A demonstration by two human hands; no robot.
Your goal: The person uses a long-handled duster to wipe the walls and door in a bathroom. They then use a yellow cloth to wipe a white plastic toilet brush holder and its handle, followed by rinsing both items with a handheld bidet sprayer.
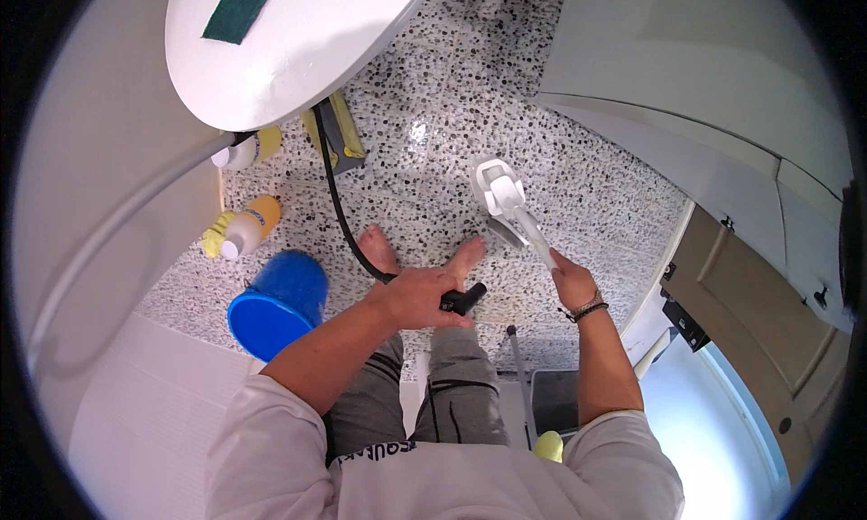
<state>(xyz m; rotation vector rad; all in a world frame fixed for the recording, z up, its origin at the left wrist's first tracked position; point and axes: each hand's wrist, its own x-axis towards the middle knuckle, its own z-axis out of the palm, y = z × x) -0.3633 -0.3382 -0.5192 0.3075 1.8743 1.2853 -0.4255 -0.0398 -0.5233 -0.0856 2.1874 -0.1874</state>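
Note:
My left hand [414,300] is closed around a black spray nozzle [466,299]. From it a black hose [340,204] runs up past my bare feet and under a white rounded surface. My right hand [575,283] grips the handle of a white long-handled cleaning brush [533,231]. Its wide white head [498,184] is close to the speckled floor; whether it touches is unclear. A grey rounded piece [508,234] shows beside the handle. Left of my left forearm lies a blue bucket [287,290], tilted on its side or leaning, with its mouth toward me.
A green scouring pad [238,10] rests on the white rounded surface [298,59]. Bottles with orange and yellow [251,226] stand by the left wall near a yellow cloth [215,235]. A grey-and-yellow item [341,136] lies under the surface. A grey bin [554,398] sits behind my right arm.

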